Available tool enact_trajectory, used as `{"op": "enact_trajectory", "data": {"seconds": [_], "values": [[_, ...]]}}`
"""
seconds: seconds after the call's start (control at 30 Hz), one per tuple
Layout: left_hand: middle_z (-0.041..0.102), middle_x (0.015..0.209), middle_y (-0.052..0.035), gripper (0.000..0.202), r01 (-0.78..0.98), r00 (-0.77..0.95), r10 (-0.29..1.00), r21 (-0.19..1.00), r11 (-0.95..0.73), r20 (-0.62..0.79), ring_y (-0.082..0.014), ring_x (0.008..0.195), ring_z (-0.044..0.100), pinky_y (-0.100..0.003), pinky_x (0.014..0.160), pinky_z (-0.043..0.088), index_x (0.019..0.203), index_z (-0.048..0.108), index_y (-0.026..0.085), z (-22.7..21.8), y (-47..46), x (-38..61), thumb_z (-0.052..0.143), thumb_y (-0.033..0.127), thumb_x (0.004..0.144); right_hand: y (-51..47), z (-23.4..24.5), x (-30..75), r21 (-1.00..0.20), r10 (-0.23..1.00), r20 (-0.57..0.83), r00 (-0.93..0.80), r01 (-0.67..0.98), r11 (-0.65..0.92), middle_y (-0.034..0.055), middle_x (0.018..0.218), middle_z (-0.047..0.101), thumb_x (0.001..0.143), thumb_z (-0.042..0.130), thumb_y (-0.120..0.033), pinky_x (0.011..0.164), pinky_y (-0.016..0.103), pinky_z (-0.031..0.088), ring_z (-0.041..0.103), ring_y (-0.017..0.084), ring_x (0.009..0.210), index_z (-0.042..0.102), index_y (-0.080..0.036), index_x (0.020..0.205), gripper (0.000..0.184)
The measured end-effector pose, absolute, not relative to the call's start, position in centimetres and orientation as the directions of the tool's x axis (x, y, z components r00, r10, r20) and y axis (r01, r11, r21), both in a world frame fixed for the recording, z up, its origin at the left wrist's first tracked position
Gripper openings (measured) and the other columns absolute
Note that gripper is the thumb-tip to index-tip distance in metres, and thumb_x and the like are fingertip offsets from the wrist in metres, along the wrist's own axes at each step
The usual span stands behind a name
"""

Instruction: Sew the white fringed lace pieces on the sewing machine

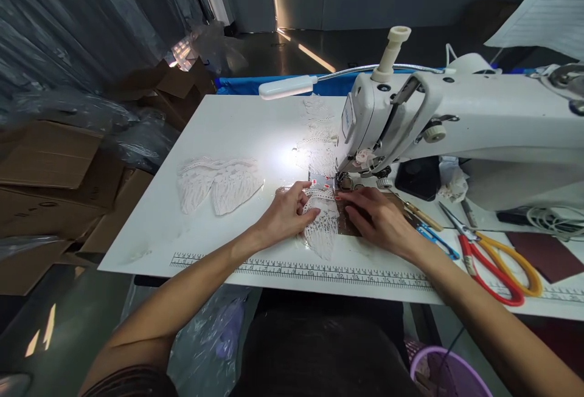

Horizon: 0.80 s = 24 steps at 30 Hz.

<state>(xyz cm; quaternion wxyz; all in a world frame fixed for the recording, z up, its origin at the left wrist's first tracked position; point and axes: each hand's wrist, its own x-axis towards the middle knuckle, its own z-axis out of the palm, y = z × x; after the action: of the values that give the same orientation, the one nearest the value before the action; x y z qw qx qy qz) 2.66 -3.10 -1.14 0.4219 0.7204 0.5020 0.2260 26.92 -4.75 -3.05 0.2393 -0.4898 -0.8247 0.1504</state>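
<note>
A strip of white lace (322, 227) lies on the white table (237, 123) and runs under the presser foot of a white sewing machine (438, 123). My left hand (287, 211) rests on the lace left of the needle, fingers curled and pressing the fabric down. On the right side, my right hand (376, 217) lies flat with its fingers stretched toward the presser foot. More lace trails behind the machine. A small lamp (285, 87) on a gooseneck lights the needle area.
Two loose lace pieces (219, 184) lie at the table's left. Red and yellow scissors (495, 260), blue snips (438, 240) and a small tool sit at the right. A ruler strip (292, 270) runs along the front edge. Cardboard boxes (50, 166) stand on the left, with a purple bin (449, 372) below.
</note>
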Motion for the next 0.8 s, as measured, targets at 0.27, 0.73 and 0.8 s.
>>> {"op": "enact_trajectory", "data": {"seconds": [0.27, 0.73, 0.8], "values": [[0.065, 0.081, -0.0004, 0.063, 0.577, 0.402, 0.901, 0.809, -0.113, -0.160, -0.0133, 0.062, 0.063, -0.026, 0.057, 0.053, 0.140, 0.039, 0.016, -0.2, -2.8, 2.1, 0.065, 0.040, 0.088, -4.1, -4.6, 26.0, -0.210, 0.787, 0.349, -0.509, 0.776, 0.595, 0.0168, 0.105, 0.055, 0.096, 0.042, -0.021, 0.082, 0.048, 0.050, 0.052, 0.029, 0.092, 0.062, -0.017, 0.129, 0.039], [0.064, 0.075, 0.0035, 0.063, 0.568, 0.364, 0.907, 0.822, -0.037, -0.210, -0.0111, 0.058, 0.061, -0.024, 0.056, 0.050, 0.136, 0.046, 0.016, -0.8, -2.1, 2.1, 0.071, 0.040, 0.083, -5.0, -4.7, 26.6, -0.327, 0.810, 0.319, -0.492, 0.745, 0.581, 0.0138, 0.117, 0.058, 0.094, 0.049, -0.021, 0.090, 0.050, 0.047, 0.051, 0.031, 0.105, 0.064, -0.023, 0.128, 0.038], [0.063, 0.074, 0.0039, 0.060, 0.578, 0.371, 0.903, 0.815, -0.043, -0.215, -0.0107, 0.057, 0.060, -0.024, 0.056, 0.049, 0.134, 0.048, 0.016, -0.8, -2.0, 2.0, 0.071, 0.037, 0.082, -5.0, -4.6, 26.5, -0.311, 0.813, 0.308, -0.494, 0.755, 0.577, 0.0141, 0.116, 0.058, 0.093, 0.049, -0.020, 0.091, 0.052, 0.047, 0.051, 0.031, 0.104, 0.063, -0.023, 0.130, 0.039]]}}
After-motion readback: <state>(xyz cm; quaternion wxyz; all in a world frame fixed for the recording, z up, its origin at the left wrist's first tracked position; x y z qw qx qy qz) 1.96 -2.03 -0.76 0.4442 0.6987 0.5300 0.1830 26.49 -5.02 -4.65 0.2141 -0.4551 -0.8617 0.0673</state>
